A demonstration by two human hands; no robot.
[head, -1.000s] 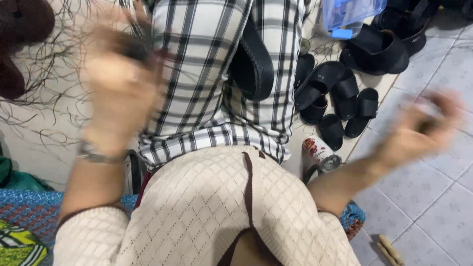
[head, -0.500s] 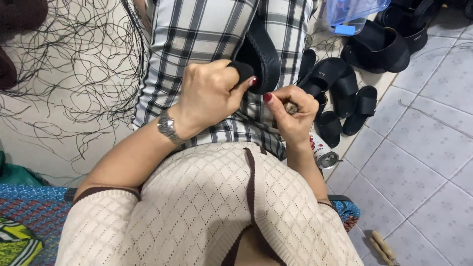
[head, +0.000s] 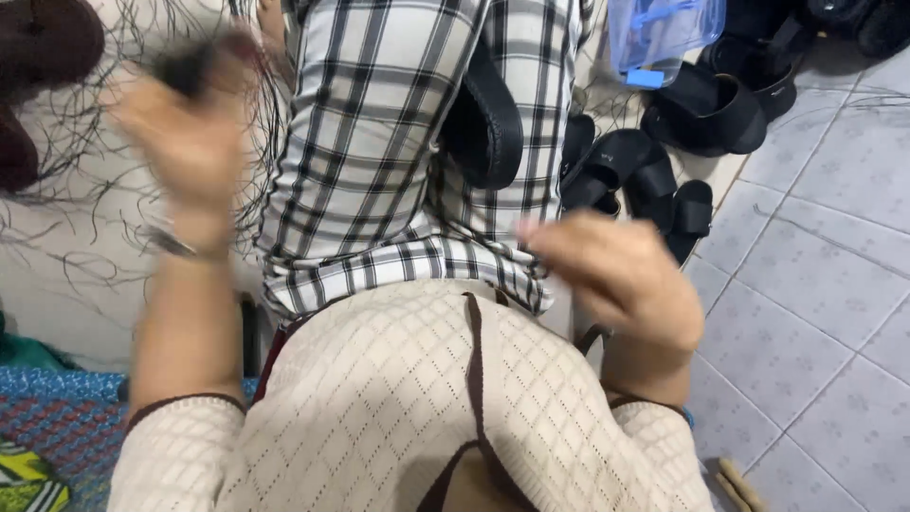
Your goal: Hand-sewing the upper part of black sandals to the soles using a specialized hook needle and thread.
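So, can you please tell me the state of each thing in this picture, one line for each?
Left hand: raised, blurred, closed around a small dark object.
Right hand: blurred, low over the lap; what it holds cannot be told.
Black rubber sandal strap: lying on the black-and-white checked cloth.
Black sandals: heaped on the grey tiled floor.
Clear blue plastic bag: resting by the sandals.

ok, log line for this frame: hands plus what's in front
left hand: raised, blurred, grips dark object | right hand: blurred, grip unclear | checked cloth, black strap ahead
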